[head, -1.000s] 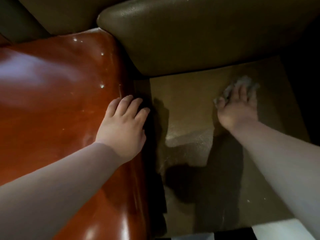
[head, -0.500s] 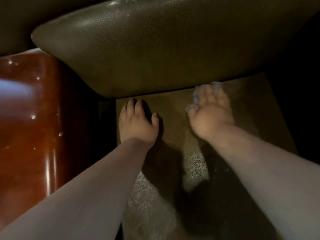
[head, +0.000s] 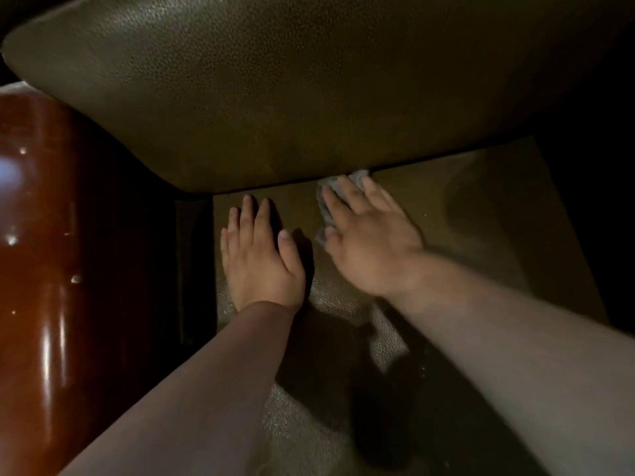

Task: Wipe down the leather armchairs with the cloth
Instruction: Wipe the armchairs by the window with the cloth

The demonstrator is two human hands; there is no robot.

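Observation:
The olive-brown leather armchair fills the view: its padded backrest [head: 275,91] across the top and its flat seat [head: 481,218] below. My right hand [head: 367,242] lies flat with straight fingers on a small grey cloth [head: 357,178], pressing it onto the seat right at the seam under the backrest; most of the cloth is hidden beneath the hand. My left hand [head: 257,255] rests palm-down with straight fingers on the seat's left part, a short gap away from the right hand.
A glossy red-brown wooden armrest [head: 51,269] runs along the left side, separated from the seat by a dark gap [head: 192,269]. The area right of the seat is in deep shadow.
My left hand left the wooden armrest and now rests on the seat. My right hand slid the cloth leftward and up to the backrest seam. The view has shifted right and closer.

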